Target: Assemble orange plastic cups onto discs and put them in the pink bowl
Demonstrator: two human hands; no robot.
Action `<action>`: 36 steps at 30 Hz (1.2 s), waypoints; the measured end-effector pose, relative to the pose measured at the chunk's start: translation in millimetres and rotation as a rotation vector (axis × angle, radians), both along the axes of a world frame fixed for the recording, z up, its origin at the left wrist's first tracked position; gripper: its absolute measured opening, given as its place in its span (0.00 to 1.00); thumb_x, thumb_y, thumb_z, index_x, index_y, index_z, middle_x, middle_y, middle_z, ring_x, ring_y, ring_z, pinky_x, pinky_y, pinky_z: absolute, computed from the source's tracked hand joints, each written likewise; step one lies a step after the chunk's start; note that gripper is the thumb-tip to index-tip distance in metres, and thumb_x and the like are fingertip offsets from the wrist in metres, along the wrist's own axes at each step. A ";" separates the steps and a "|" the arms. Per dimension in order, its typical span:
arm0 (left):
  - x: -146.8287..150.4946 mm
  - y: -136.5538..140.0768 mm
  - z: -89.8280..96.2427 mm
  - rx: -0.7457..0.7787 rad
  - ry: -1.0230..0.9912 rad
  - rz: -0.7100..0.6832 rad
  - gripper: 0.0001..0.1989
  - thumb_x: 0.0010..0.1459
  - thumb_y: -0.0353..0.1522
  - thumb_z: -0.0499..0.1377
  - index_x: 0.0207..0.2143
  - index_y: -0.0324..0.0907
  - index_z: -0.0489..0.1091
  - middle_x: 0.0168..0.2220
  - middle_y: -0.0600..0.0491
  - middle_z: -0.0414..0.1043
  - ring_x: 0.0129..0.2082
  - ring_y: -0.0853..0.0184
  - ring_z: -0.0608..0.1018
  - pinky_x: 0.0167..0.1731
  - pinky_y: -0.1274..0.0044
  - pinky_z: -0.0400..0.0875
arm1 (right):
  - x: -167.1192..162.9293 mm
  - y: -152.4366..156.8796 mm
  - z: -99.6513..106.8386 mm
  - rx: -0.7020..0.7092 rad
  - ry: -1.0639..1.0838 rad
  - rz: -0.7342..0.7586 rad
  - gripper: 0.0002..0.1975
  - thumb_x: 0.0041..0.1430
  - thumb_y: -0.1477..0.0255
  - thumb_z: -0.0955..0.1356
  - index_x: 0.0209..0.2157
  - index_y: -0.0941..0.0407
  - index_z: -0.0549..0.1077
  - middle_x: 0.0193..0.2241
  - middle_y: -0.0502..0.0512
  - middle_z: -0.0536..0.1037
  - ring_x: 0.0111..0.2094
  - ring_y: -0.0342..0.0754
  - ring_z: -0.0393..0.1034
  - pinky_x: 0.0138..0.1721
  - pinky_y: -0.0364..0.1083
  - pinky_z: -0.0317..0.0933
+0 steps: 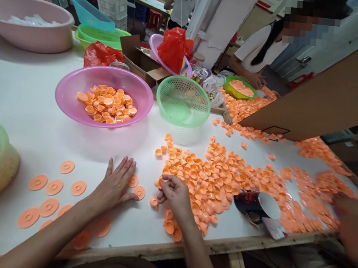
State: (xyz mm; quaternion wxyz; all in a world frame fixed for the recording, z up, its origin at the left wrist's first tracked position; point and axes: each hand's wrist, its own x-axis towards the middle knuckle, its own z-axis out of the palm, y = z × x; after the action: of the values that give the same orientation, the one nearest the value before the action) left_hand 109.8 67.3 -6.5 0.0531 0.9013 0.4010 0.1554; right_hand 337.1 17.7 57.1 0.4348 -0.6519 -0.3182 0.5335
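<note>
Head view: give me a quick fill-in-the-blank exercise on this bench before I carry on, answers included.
1. Right of the round pink-purple plastic basin, the round perforated plastic colander is coloured ____.
2. The person's ____ hand lies spread beside flat round orange plastic discs.
3. The smooth tabletop is coloured ____.
Missing words: green; left; white.
</note>
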 end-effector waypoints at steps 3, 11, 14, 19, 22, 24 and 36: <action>-6.4 -6.2 6.8 -0.056 -0.106 0.085 0.26 0.60 0.44 0.57 0.57 0.41 0.64 0.56 0.41 0.68 0.62 0.50 0.63 0.63 0.49 0.43 | -17.9 13.8 -0.9 -0.036 -0.040 0.134 0.11 0.51 0.64 0.69 0.32 0.58 0.71 0.13 0.46 0.72 0.13 0.41 0.65 0.14 0.38 0.61; -0.4 -9.6 9.8 -0.144 -0.314 0.147 0.05 0.59 0.32 0.58 0.37 0.44 0.73 0.47 0.47 0.72 0.57 0.54 0.66 0.59 0.47 0.50 | -55.3 37.2 -21.4 0.070 -0.318 0.311 0.03 0.50 0.75 0.64 0.25 0.55 0.68 0.16 0.45 0.71 0.15 0.41 0.64 0.15 0.38 0.56; -0.8 -8.9 14.4 -0.154 -0.332 0.158 0.06 0.59 0.32 0.58 0.36 0.44 0.74 0.48 0.47 0.71 0.57 0.53 0.66 0.59 0.48 0.51 | -62.9 39.8 -22.3 0.192 -0.565 0.393 0.06 0.49 0.78 0.63 0.23 0.55 0.67 0.18 0.46 0.71 0.19 0.42 0.65 0.21 0.39 0.56; 4.4 -2.4 45.1 -0.483 -0.344 0.241 0.11 0.60 0.31 0.53 0.35 0.45 0.76 0.36 0.49 0.75 0.37 0.62 0.75 0.40 0.68 0.69 | -66.6 39.9 -13.3 0.254 -0.807 0.502 0.08 0.53 0.80 0.62 0.23 0.55 0.65 0.20 0.49 0.71 0.21 0.42 0.63 0.25 0.40 0.53; 15.8 4.9 55.4 -0.761 -0.349 0.395 0.10 0.56 0.30 0.53 0.26 0.42 0.73 0.23 0.54 0.71 0.24 0.69 0.70 0.26 0.77 0.62 | -66.4 39.3 -11.8 0.254 -0.833 0.516 0.08 0.54 0.80 0.62 0.24 0.55 0.64 0.22 0.50 0.73 0.23 0.43 0.65 0.26 0.41 0.53; 22.1 8.2 53.6 -0.810 -0.357 0.460 0.09 0.52 0.29 0.53 0.20 0.41 0.67 0.20 0.56 0.68 0.22 0.70 0.67 0.24 0.79 0.58 | -66.6 38.0 -14.0 0.248 -0.805 0.514 0.08 0.54 0.80 0.62 0.24 0.55 0.64 0.22 0.50 0.73 0.23 0.44 0.65 0.26 0.41 0.54; 24.7 0.5 57.1 -0.897 -0.515 0.466 0.09 0.52 0.26 0.51 0.20 0.42 0.62 0.15 0.60 0.64 0.14 0.72 0.70 0.18 0.80 0.60 | -45.4 37.5 -3.6 0.079 -0.322 0.403 0.07 0.55 0.70 0.65 0.26 0.55 0.73 0.17 0.47 0.72 0.16 0.43 0.64 0.19 0.41 0.57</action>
State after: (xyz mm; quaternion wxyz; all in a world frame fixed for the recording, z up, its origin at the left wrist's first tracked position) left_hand 134.6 67.9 50.6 0.4909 0.6114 0.5901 0.1923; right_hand 291.7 55.2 53.5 0.2886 -0.6344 -0.5274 0.4859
